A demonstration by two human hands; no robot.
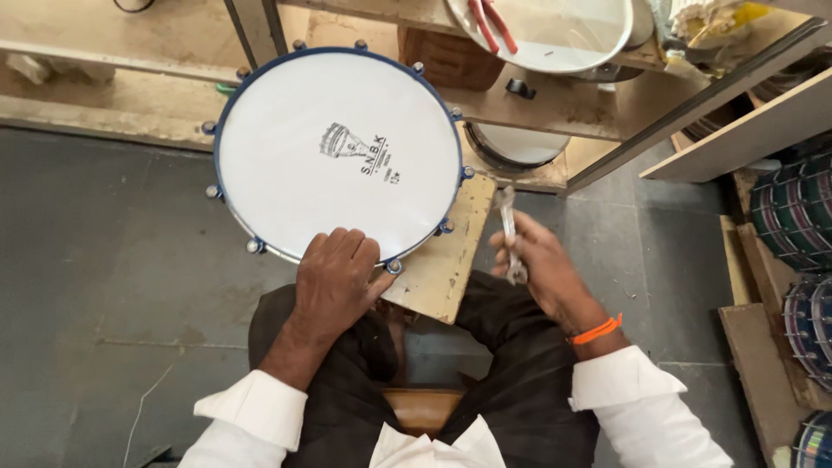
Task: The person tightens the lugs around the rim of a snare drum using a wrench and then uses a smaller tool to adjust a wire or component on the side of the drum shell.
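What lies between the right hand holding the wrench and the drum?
In the head view, a corner of the wooden board under the drum fills most of the gap to the right hand gripping the wrench; beside it, dark floor.

Seated, both forearms reaching forward out of white cuffs. Left hand [336, 276] laid palm down, fingers together and pointing ahead, wrist straight. Right hand [537, 260] raised a little higher, turned thumb-side up, fingers curled shut in a fist-like grip. Orange band around the right wrist. Hands well apart.
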